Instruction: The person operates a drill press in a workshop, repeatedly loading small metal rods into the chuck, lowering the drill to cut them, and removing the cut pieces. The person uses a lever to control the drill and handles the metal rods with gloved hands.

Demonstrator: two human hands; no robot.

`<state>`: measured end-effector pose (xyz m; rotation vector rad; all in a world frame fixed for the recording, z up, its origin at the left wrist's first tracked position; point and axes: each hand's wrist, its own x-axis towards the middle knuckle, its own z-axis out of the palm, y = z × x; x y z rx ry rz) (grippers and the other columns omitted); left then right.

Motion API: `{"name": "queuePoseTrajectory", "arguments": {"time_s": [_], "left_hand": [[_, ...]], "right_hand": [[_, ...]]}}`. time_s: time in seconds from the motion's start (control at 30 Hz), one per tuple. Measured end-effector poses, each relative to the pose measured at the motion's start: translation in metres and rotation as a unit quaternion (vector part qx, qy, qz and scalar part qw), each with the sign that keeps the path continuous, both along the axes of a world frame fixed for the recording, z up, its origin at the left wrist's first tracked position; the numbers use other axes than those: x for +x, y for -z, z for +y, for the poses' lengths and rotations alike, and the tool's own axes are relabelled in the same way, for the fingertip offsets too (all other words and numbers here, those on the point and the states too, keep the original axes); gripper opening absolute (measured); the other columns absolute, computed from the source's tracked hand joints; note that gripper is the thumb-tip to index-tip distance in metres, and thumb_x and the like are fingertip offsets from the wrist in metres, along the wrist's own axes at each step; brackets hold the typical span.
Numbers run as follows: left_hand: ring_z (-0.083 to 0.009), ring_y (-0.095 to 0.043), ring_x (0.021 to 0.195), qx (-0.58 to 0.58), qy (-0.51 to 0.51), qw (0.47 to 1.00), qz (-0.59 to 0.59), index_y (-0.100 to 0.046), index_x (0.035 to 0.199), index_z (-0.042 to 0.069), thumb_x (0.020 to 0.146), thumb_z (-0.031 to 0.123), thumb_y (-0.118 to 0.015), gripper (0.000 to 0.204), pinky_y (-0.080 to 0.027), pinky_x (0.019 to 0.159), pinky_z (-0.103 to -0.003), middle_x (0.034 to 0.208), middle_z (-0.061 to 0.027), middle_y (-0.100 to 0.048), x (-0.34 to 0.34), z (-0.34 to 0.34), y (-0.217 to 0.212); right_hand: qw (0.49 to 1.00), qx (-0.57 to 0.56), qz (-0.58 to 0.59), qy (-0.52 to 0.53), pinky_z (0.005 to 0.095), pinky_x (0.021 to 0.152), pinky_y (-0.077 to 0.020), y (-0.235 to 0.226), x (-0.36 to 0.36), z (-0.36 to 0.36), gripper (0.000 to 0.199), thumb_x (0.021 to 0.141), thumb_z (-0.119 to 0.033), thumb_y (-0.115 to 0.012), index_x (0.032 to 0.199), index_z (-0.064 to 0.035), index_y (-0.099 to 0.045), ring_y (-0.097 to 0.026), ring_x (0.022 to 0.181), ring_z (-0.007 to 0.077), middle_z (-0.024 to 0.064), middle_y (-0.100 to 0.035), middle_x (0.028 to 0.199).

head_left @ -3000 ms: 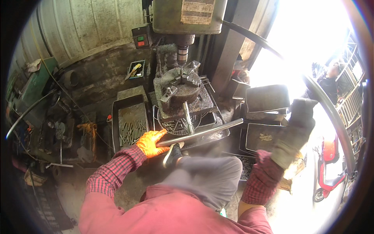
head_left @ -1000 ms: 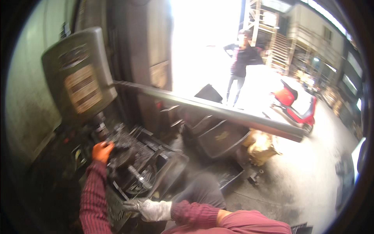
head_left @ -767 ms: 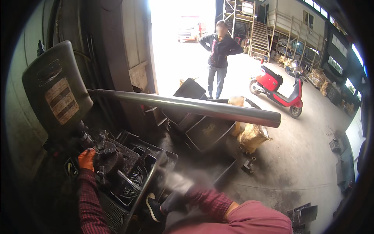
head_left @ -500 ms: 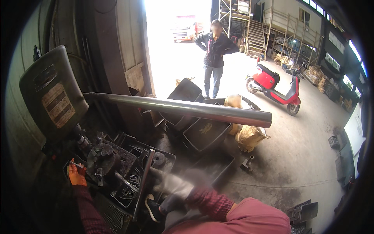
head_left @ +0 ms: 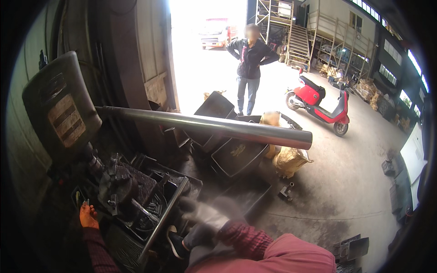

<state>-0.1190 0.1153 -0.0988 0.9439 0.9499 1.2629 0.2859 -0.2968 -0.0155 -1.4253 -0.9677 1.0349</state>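
Observation:
My left hand (head_left: 89, 216), in an orange glove, is beside a dark drill-press-like machine, its fingers curled round a small metal piece (head_left: 88, 201) whose tip shows above them. My right hand (head_left: 205, 215), in a pale glove, is blurred by motion just right of a long shiny metal bar (head_left: 167, 216); whether its fingers touch the bar I cannot tell. Between my hands lies the machine's greasy round fixture (head_left: 122, 182), with a metal handle (head_left: 145, 211) sticking out. Dark metal pins (head_left: 157, 204) lie in a tray beside it.
A thick steel tube (head_left: 209, 125) crosses in front of me from the machine's head (head_left: 63, 102). Dark bins (head_left: 239, 157) and a yellow sack (head_left: 291, 161) stand beyond. A person (head_left: 249, 68) stands by the doorway, near a red scooter (head_left: 321, 102).
My left hand has dropped slightly and its metal piece now shows less. The long bar's slant has changed, its top further right and its lower end further left. My right hand stays near it, blurred.

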Motion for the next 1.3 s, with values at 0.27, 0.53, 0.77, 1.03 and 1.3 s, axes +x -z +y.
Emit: {"name": "queuePoseTrajectory", "arguments": {"time_s": [0.27,0.53,0.77,1.03,1.3], "left_hand": [[-0.0092,-0.052,0.058,0.080,0.021,0.996,0.013,-0.067,0.105,0.006,0.098,0.016,-0.073,0.014,-0.039,0.052,-0.026,0.072,0.0012,-0.058,0.073,-0.051,-0.070],[-0.0133,-0.071,0.080,0.061,0.123,0.990,-0.005,-0.069,0.118,0.002,0.100,0.017,-0.074,0.024,-0.057,0.069,-0.027,0.095,-0.0068,-0.075,0.128,-0.031,-0.086],[-0.0096,-0.066,0.088,0.140,0.093,0.981,0.096,-0.076,0.110,0.001,0.094,0.013,-0.081,0.021,-0.053,0.082,-0.026,0.101,-0.0031,-0.076,0.157,-0.009,-0.068],[-0.0113,-0.069,0.097,0.193,0.142,0.927,0.287,-0.075,0.118,0.000,0.094,0.028,-0.082,0.038,-0.054,0.089,-0.029,0.106,-0.0044,-0.079,0.156,-0.013,-0.084],[-0.0174,-0.074,0.100,0.277,0.118,0.848,0.436,-0.078,0.115,0.003,0.092,0.033,-0.081,0.038,-0.055,0.091,-0.032,0.107,-0.0111,-0.080,0.159,-0.008,-0.077]], "right_hand": [[0.996,0.086,-0.011,0.023,0.0339,0.110,-0.0499,0.030,-0.005,0.003,0.078,0.083,0.008,-0.075,0.154,-0.0003,-0.045,-0.061,0.128,0.0239,0.0149,-0.059,0.145],[0.996,0.068,0.028,0.055,0.0260,0.091,-0.0543,0.054,0.000,0.002,0.078,0.085,0.001,-0.079,0.154,-0.0002,-0.045,-0.065,0.107,0.0139,0.0130,-0.061,0.141],[0.984,0.030,0.158,0.073,0.0325,0.104,-0.0520,0.041,-0.001,-0.002,0.069,0.089,0.004,-0.071,0.153,0.0013,-0.046,-0.064,0.120,0.0213,0.0157,-0.062,0.140],[0.993,-0.001,0.105,0.052,0.0380,0.113,-0.0474,0.007,-0.029,0.014,0.079,0.083,0.000,-0.080,0.154,-0.0003,-0.045,-0.059,0.133,0.0260,0.0180,-0.056,0.149],[0.965,-0.130,-0.197,-0.113,0.0401,0.093,-0.0540,0.126,-0.075,0.070,0.068,0.092,-0.053,-0.076,0.138,-0.0047,-0.061,-0.070,0.108,0.0295,0.0162,-0.074,0.117]]}}
